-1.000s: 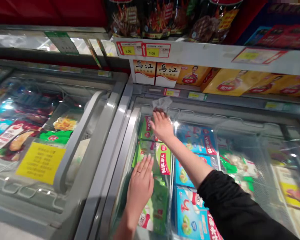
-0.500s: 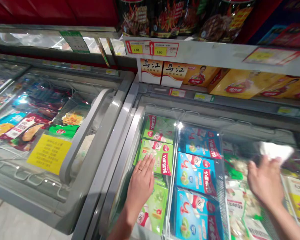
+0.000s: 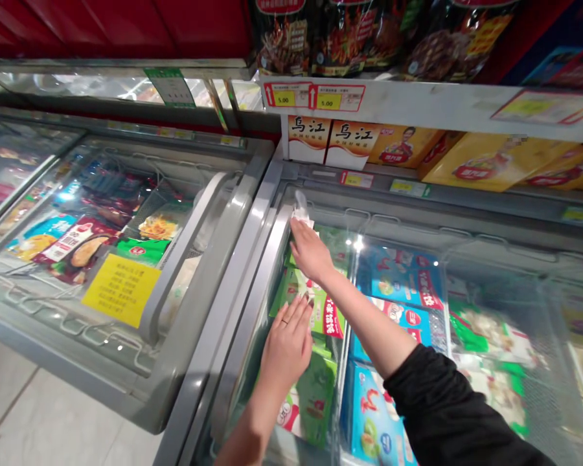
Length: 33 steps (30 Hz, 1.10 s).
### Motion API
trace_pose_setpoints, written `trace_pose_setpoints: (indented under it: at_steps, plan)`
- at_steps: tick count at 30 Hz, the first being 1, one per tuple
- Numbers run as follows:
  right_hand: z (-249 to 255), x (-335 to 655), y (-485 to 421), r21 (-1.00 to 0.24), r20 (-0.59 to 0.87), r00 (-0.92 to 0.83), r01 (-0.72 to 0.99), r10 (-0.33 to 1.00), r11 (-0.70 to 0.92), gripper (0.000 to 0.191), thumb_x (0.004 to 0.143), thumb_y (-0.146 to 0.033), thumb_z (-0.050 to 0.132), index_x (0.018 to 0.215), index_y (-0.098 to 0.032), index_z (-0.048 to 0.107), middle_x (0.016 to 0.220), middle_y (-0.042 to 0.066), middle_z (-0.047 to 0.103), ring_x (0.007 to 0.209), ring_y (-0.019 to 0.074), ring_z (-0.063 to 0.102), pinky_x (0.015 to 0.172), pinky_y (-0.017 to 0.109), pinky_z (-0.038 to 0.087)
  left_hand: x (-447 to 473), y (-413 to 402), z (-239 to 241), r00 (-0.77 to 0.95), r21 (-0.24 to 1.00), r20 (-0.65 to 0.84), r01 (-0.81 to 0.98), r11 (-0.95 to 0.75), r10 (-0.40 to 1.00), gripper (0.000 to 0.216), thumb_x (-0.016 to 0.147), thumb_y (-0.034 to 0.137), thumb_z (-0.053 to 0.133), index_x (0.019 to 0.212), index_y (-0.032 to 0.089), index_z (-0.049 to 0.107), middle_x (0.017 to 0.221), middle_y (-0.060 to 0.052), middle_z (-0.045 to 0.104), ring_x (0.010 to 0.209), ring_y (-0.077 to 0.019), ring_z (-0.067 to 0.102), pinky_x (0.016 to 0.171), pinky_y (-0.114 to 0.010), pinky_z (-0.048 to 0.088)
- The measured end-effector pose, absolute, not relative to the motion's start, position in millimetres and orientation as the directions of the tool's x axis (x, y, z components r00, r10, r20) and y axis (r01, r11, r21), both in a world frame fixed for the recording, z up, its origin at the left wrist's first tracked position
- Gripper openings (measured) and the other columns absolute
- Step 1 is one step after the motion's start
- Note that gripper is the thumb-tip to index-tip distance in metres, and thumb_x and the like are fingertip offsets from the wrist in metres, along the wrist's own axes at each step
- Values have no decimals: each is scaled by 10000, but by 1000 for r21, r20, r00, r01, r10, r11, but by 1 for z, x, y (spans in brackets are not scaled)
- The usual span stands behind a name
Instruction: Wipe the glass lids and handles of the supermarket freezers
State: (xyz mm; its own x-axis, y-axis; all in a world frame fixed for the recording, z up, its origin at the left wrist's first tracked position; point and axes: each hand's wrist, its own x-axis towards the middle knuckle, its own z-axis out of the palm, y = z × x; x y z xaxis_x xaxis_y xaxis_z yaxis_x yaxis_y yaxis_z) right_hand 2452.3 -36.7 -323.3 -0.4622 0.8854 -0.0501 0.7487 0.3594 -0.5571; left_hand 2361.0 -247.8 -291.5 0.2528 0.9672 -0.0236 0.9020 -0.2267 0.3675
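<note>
Tissue (image 3: 301, 210), or something white and just as thin, pokes out past the fingertips of the right hand (image 3: 311, 251) at the far left corner of the freezer's glass lid (image 3: 505, 278). It lies straight ahead of those fingers and partly under them; the part that shows runs away from the wearer, in line with the hand, but the palm side is hidden, so its true long axis cannot be told. The right fingers are stretched out side by side, palm down; whether they pinch the tissue or merely press it flat, I cannot tell. The right hand is clearly the nearer one, its forearm slanting in from the lower right out of a black sleeve (image 3: 447, 401). The left hand (image 3: 287, 346) rests closer to the wearer, palm down with fingers extended and slightly parted, and nothing shows in its grasp. Under the lid, green packets (image 3: 320, 395) lie below both hands, with blue packets (image 3: 369, 414) just to their right. Beyond the lid's far edge stand white-and-orange boxes (image 3: 352, 142); to the left, a yellow notice (image 3: 122, 290) sits on the neighbouring freezer (image 3: 175, 388).
</note>
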Motion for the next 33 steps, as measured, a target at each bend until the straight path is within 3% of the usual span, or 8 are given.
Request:
trace_pose_setpoints:
  at_steps: [4,8,11,15,19,23,27,33]
  plan:
    - [-318,2510,-90,-529,-33,-558,714,830,459,680,966,-75,339,1639,-150,398,1711,94,400,1586,221,380,1293,458,374,2359,-251,-290,190,464,32,867,-183,981,742,969,41,422,1676,210,278,1656,-95,485,1577,-228,397,1257,-496,467]
    - [-318,2632,-143,-370,-25,-180,915,983,158,635,1062,-269,355,1680,-133,300,1742,162,310,1609,301,328,1269,538,399,2359,-254,-287,57,511,59,856,-79,997,780,995,76,446,1706,230,165,1718,-129,372,1616,-269,315,1273,-531,441]
    - [-315,2685,-203,-309,-13,-99,947,995,90,664,1080,-323,331,1707,-136,219,1733,156,332,1628,317,268,1300,584,335,2359,-255,-287,56,514,62,854,-81,996,753,1018,96,447,1704,238,169,1716,-136,375,1616,-273,317,1289,-536,413]
    - [-297,2656,-310,-319,-84,-252,923,964,214,783,1037,-300,395,1726,-260,27,1730,49,316,1600,309,322,1227,580,460,2358,-260,-289,47,541,129,834,-110,991,671,1050,112,422,1684,224,233,1692,-142,417,1606,-249,341,1294,-490,407]
    - [-282,2584,-362,-457,-62,-615,718,786,525,822,990,-340,426,1699,-373,13,1640,-114,399,1498,172,491,1061,396,614,2355,-274,-279,-3,539,285,827,-158,959,636,1052,85,380,1665,225,287,1615,-138,527,1557,-238,436,1250,-468,466]
    - [-288,2552,-294,-484,-31,-753,587,657,649,741,1066,-366,445,1716,-248,111,1705,-6,343,1557,190,424,1243,370,440,2338,-289,-253,29,432,374,879,-202,927,642,1021,48,397,1643,205,357,1537,-138,605,1512,-258,503,1198,-477,522]
    - [-312,2536,-153,-466,-83,-583,739,808,486,656,1090,-438,411,1681,-170,314,1732,92,338,1618,286,303,1319,513,303,2305,-285,-241,17,350,289,929,-122,957,596,1027,84,419,1615,179,425,1544,-145,601,1538,-272,465,1255,-496,451]
    - [-327,2483,-68,-420,-56,-450,820,891,388,657,1098,-427,358,1660,-89,330,1740,136,316,1629,309,267,1323,549,272,2283,-269,-260,-74,409,90,912,31,993,611,1089,229,410,1682,150,283,1713,-172,371,1615,-285,315,1311,-508,352]
